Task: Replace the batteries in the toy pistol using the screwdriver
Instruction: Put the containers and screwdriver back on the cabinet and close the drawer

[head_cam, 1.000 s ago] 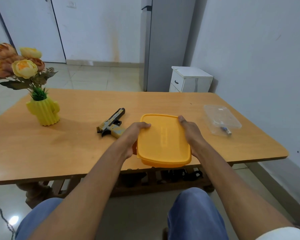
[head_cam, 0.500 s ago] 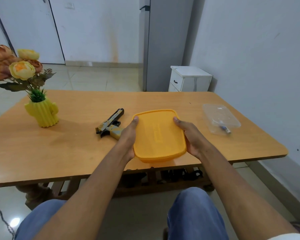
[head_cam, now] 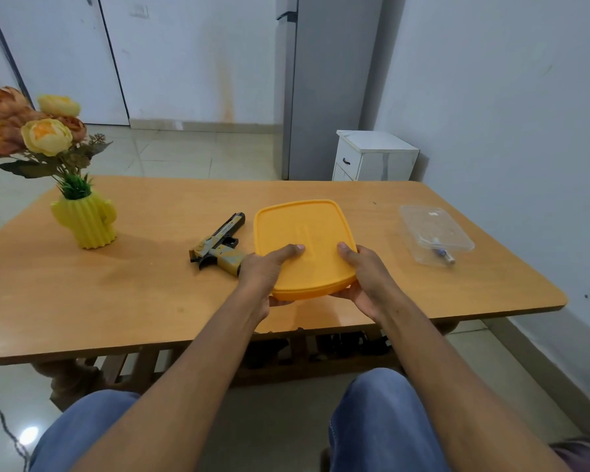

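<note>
Wooden table (head_cam: 116, 301) carries the toy pistol (head_cam: 218, 247), its grip hidden behind the left hand (head_cam: 263, 274). Left hand and right hand (head_cam: 365, 277) both clasp a yellow lidded box (head_cam: 300, 233); its embossed lid marking is unreadable.

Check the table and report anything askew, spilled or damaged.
Nothing stands out. The toy pistol lies flat, the clear packet looks intact, and both hands hold the closed yellow box.
</note>
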